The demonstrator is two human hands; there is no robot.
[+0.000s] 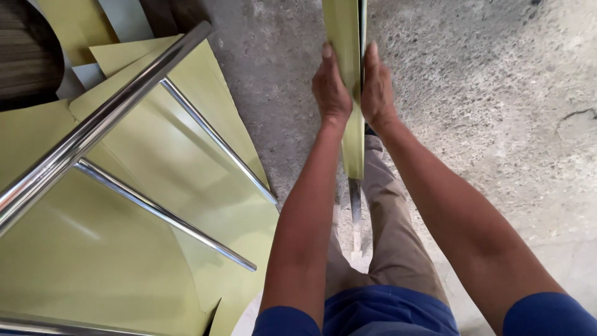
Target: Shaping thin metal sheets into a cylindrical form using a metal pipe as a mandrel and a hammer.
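The left hand (331,87) and the right hand (377,87) press flat on both sides of a long, thin green strip (346,37) held up over the gray floor (485,93), and it looks light, stiff and sharp-edged, best held by its flat sides.

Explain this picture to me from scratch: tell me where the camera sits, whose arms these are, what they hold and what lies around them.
The camera is worn on a person's head and looks down, so both bare arms are that person's own. The left hand and right hand press flat against opposite faces of a narrow yellow-green sheet strip, held on edge between the palms; no robot grip is involved. Its lower end shows bare shiny metal above the person's tan trousers. To the left, large yellow-green sheets lie stacked, with a polished steel tube frame over them. Underneath is rough grey concrete floor.
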